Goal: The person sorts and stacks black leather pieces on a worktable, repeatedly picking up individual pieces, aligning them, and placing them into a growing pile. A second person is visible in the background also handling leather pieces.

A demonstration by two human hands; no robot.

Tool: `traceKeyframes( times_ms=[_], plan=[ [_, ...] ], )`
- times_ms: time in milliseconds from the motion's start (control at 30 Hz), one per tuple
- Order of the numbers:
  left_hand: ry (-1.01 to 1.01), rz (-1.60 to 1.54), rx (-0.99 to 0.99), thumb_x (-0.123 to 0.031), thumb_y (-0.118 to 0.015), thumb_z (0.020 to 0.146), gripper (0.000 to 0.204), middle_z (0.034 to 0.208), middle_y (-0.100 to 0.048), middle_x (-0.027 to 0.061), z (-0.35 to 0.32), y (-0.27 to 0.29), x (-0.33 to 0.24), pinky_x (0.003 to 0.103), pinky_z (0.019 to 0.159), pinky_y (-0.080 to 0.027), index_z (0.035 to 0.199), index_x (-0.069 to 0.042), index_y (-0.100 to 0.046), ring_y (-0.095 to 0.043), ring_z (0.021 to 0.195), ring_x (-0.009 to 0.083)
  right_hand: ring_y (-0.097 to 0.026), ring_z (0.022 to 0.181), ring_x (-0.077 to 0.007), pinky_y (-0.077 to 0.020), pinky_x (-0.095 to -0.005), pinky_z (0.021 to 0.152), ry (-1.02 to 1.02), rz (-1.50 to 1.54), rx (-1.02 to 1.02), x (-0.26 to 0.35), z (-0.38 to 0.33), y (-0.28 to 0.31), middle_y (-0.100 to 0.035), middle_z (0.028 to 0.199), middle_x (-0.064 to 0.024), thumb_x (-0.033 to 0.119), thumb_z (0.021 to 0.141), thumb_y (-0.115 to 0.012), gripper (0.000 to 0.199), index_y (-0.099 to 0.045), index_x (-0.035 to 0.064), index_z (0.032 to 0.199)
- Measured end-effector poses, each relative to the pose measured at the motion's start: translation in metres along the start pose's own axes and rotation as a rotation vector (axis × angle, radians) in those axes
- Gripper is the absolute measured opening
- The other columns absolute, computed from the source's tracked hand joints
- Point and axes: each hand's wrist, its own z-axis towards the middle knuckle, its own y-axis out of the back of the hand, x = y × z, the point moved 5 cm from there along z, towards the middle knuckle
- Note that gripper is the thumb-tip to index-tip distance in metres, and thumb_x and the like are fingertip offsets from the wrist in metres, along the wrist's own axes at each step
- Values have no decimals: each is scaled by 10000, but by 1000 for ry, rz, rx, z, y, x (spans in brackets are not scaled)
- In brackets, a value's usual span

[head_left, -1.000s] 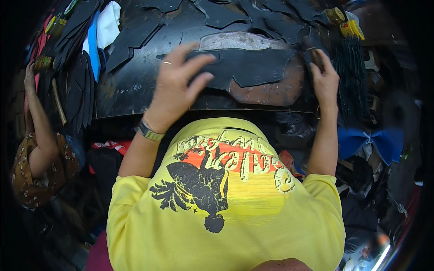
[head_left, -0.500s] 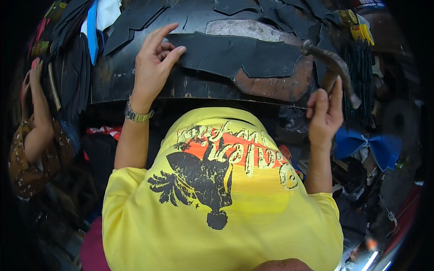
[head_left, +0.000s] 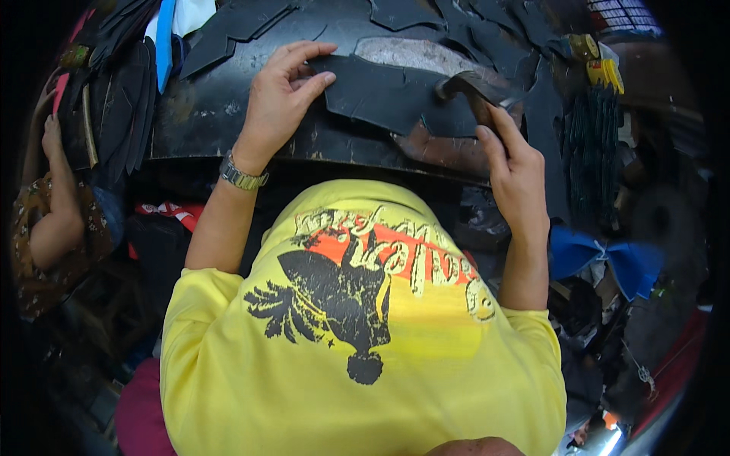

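My right hand [head_left: 518,167] grips a hammer [head_left: 477,101] with a curved dark head, tilted over the right part of a black cut leather-like piece [head_left: 380,93]. That piece lies flat across a worn slab, which shows grey [head_left: 411,53] beyond it and as a brown rim [head_left: 441,144] on the near side. At the piece's left end is my left hand [head_left: 285,99], thumb and forefinger stretched out and apart. Its thumb tip reaches the edge of the piece; whether it presses there, I cannot tell. A metal-band watch circles my left wrist.
More black cut pieces [head_left: 236,26] lie along the far side of the dark worktable [head_left: 198,114]. Long dark strips [head_left: 589,144] hang at the right, above a blue tied bundle [head_left: 608,258]. At the left, another person's arm [head_left: 57,190] reaches toward hanging black pieces [head_left: 137,106].
My right hand has swung the hammer left and inward, from beside the table to over the piece. My left hand has shifted slightly right.
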Motion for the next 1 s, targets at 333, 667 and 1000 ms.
traceKeyframes(
  times_ms=[333, 667, 1000],
  plan=[
    [-72, 103, -17, -90, -756, 913, 360, 1238, -654, 40, 4, -4, -4, 230, 805, -532, 1272, -100, -728, -588, 895, 91, -731, 857, -341, -543, -391, 776, 66, -123, -67, -2, 23, 13, -749, 983, -206, 260, 1032, -624, 448, -566, 121, 1455],
    [-122, 82, -6, -96, -784, 892, 375, 1121, -669, 13, 6, -20, -4, 226, 788, -526, 1263, -111, -735, -587, 858, 101, -675, 826, -161, -539, -356, 804, 90, -132, 17, 24, 16, -19, -724, 978, -215, 213, 1018, -647, 431, -577, 182, 1443],
    [-117, 95, 19, -102, -782, 894, 373, 1076, -669, 18, 11, -26, -7, 230, 775, -532, 1264, -125, -735, -605, 851, 101, -646, 824, -139, -493, -262, 720, 83, -97, -14, 17, 3, -13, -727, 1147, -190, 225, 1033, -634, 460, -543, 103, 1467]
  ],
)
